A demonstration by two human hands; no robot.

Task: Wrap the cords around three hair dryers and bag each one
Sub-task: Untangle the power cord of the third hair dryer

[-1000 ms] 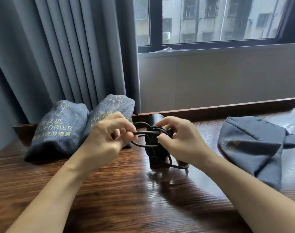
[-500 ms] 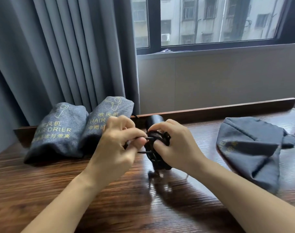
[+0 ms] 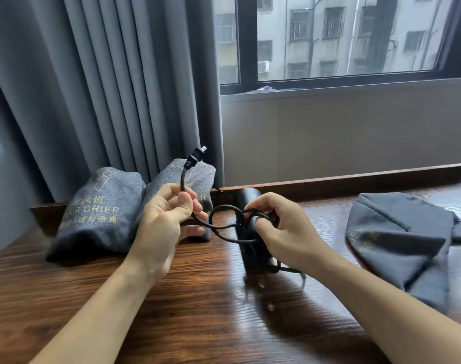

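Standing upright on the table (image 3: 171, 298), the black hair dryer (image 3: 246, 248) is being held by the right hand (image 3: 284, 232), whose grip is pinning cord loops against it. The left hand (image 3: 163, 222) is pinching the cord (image 3: 218, 227) below the plug (image 3: 196, 156). Two filled bags (image 3: 100, 214) are lying left; an empty bag (image 3: 402, 240) is lying right.

Likely hotel room: labelled hair-drier bags (image 3: 98, 214), curtain (image 3: 105, 88) (grey), window (image 3: 342, 38).

— What is the person wearing?
— Nothing on either forearm — no sleeves in view. The left hand (image 3: 169, 219) and right hand (image 3: 284, 229) are bare, without rings or watch.
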